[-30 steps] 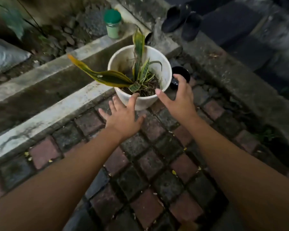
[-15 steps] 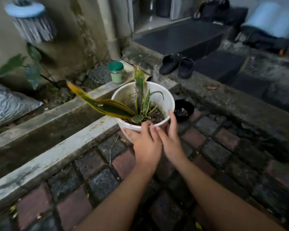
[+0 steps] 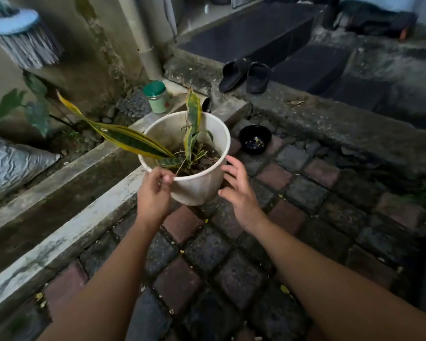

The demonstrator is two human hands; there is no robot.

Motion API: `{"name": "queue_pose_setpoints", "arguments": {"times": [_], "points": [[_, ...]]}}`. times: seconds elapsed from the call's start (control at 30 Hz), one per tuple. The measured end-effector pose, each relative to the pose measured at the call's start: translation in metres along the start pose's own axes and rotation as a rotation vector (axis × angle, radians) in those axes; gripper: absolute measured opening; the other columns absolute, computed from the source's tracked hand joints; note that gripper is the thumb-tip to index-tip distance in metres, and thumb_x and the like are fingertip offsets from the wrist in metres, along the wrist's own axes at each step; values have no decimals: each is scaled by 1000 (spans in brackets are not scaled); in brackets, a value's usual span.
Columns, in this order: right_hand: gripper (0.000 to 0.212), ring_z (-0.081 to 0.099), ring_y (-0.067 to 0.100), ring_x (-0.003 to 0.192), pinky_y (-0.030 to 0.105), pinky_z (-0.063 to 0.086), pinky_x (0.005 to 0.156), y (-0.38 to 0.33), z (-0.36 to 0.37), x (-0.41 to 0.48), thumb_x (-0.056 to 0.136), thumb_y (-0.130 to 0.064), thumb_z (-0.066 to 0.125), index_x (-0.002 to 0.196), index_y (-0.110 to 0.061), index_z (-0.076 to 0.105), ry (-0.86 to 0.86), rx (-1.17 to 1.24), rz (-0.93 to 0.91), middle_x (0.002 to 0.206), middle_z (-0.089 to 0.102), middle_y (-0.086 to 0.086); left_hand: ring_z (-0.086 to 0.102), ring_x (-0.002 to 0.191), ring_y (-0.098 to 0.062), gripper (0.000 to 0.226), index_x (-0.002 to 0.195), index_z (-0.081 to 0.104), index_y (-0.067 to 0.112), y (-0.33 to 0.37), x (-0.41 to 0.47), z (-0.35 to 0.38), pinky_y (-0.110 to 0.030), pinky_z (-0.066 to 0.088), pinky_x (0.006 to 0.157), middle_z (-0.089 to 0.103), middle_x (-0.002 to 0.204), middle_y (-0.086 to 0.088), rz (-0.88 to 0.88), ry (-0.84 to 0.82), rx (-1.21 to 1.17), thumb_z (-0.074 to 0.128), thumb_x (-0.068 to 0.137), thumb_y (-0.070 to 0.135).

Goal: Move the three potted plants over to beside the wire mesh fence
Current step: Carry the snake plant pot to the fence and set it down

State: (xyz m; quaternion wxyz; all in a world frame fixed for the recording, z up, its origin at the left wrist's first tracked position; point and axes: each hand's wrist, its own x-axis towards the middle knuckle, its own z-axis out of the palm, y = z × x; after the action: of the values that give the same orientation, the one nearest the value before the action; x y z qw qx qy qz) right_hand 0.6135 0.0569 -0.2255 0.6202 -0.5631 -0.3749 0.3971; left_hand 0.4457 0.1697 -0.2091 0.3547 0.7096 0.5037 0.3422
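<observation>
A white pot (image 3: 197, 185) holds a snake plant (image 3: 133, 141) with yellow-edged green leaves, one long leaf leaning out to the left. My left hand (image 3: 153, 193) pinches the pot's near rim, thumb over the edge. My right hand (image 3: 239, 190) is spread open at the pot's right side, fingers just off or barely touching the wall. The pot is tilted toward me at the edge of the brick paving. No wire mesh fence and no other potted plants of the task are visible.
A concrete drain channel (image 3: 59, 193) runs diagonally on the left. A small black bowl (image 3: 255, 142) sits right of the pot, a green-lidded jar (image 3: 156, 97) behind it. Black sandals (image 3: 244, 75) rest on the concrete kerb. A grey sack (image 3: 10, 163) lies far left.
My hands parted from the pot's front: the left closed on the near rim, the right moved to the right side. The pot has tipped toward me.
</observation>
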Motion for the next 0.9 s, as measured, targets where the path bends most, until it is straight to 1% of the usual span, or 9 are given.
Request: {"name": "queue_pose_setpoints", "arguments": {"times": [0.07, 0.13, 0.27, 0.4, 0.47, 0.5, 0.6, 0.73, 0.9], "points": [[62, 48, 26, 141, 34, 48, 109, 3, -4, 8, 90, -13, 61, 144, -32, 37, 36, 42, 54, 144, 50, -2, 56, 91, -25, 32, 86, 59, 22, -4, 0, -9, -44, 45, 82, 64, 92, -7, -8, -50, -90, 49, 107, 1], [63, 54, 13, 132, 23, 47, 100, 5, -8, 15, 90, -31, 65, 148, -35, 40, 58, 35, 93, 139, 53, -14, 49, 83, -21, 35, 82, 56, 17, -8, 0, -16, -39, 39, 76, 57, 83, -5, -11, -93, -211, 45, 107, -6], [93, 52, 17, 138, 42, 44, 114, -1, -5, 27, 74, -64, 67, 157, -36, 37, 93, 33, 103, 155, 52, -2, 38, 72, -18, 37, 72, 47, 8, -6, 4, -34, -32, 30, 65, 45, 74, -9, -36, -174, -372, 43, 100, -17], [85, 55, 16, 132, 35, 44, 106, -5, -2, 35, 80, -49, 70, 156, -37, 35, 129, 35, 60, 150, 55, -2, 47, 71, -19, 41, 68, 63, 20, -2, 2, -38, -32, 38, 68, 58, 68, 1, -102, -108, -492, 51, 94, -9], [90, 51, 20, 137, 37, 42, 110, 1, -3, 32, 82, -40, 69, 161, -34, 28, 108, 40, 43, 155, 49, 1, 55, 84, -19, 26, 95, 66, 29, -4, -10, -30, -33, 43, 73, 65, 88, 5, -106, -32, -551, 58, 91, 4], [93, 49, 21, 140, 38, 42, 113, 5, -3, 29, 82, -38, 69, 163, -34, 24, 94, 46, 37, 158, 46, 3, 58, 95, -20, 33, 114, 61, 32, -5, -19, -24, -36, 46, 79, 67, 104, 5, -112, -21, -571, 60, 88, 12], [102, 44, 22, 146, 45, 40, 121, 18, 0, 14, 78, -36, 75, 165, -32, 20, 71, 110, 8, 164, 39, 3, 58, 128, -19, 88, 153, 33, 46, -4, -43, 2, -51, 46, 98, 67, 130, 32, -162, -19, -665, 71, 77, 25], [111, 41, 23, 151, 49, 37, 125, 32, 5, 1, 69, -38, 82, 164, -24, 26, 111, 210, -38, 167, 36, 5, 51, 146, -32, 109, 158, 19, 51, 12, -63, 42, -70, 38, 117, 48, 162, 3, -216, 81, -755, 80, 68, 41], [102, 43, 17, 150, 42, 40, 123, 48, -2, -2, 70, -37, 84, 156, -36, 30, 63, 181, -22, 163, 41, -4, 43, 153, -29, 138, 163, -8, 37, 2, -64, 55, -63, 38, 122, 29, 172, -4, -147, 70, -624, 88, 63, 44]]}}
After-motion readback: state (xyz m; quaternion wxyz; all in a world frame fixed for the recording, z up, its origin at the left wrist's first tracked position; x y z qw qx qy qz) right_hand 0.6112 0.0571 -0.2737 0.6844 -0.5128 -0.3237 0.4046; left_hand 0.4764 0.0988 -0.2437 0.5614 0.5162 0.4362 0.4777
